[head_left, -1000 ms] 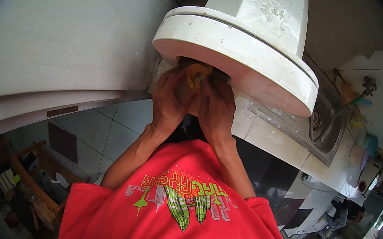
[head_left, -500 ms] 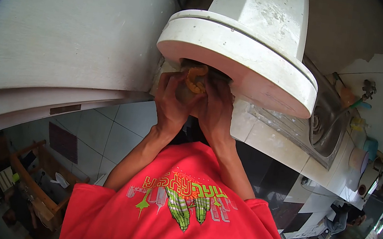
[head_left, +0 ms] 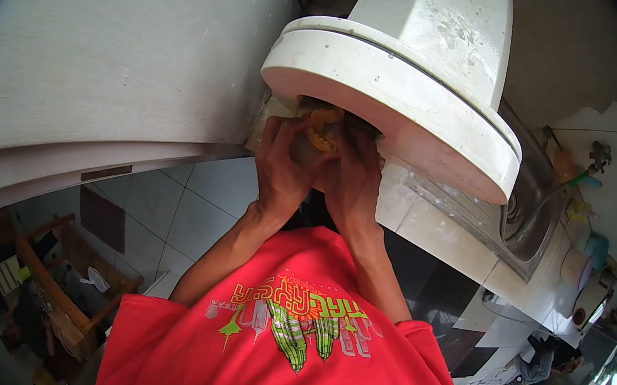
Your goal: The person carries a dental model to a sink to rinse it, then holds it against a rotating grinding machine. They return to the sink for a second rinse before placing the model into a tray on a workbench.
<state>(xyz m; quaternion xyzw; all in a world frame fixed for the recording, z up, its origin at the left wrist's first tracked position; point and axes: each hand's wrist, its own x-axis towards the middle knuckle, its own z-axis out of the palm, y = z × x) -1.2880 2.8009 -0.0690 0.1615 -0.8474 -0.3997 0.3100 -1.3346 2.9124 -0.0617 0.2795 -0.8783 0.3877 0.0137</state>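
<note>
Both hands meet below the dark opening of a white machine [head_left: 386, 78]. My left hand [head_left: 283, 166] curls around the left side of an orange, ring-like piece [head_left: 322, 130], its fingers bent. From the right, my right hand [head_left: 356, 174] closes on the same piece, with its fingertips at the piece's edge. The two hands nearly touch at the thumbs. What lies under the fingers and inside the opening is too dark to make out.
A steel sink [head_left: 528, 214] with a tap [head_left: 600, 157] is at the right, set in a tiled counter [head_left: 447, 234]. A large white surface [head_left: 124, 51] fills the left. A wooden frame [head_left: 48, 275] stands at the lower left.
The machine and the sink appear slightly further right and the view has shifted a little. Both hands keep their hold on the orange piece.
</note>
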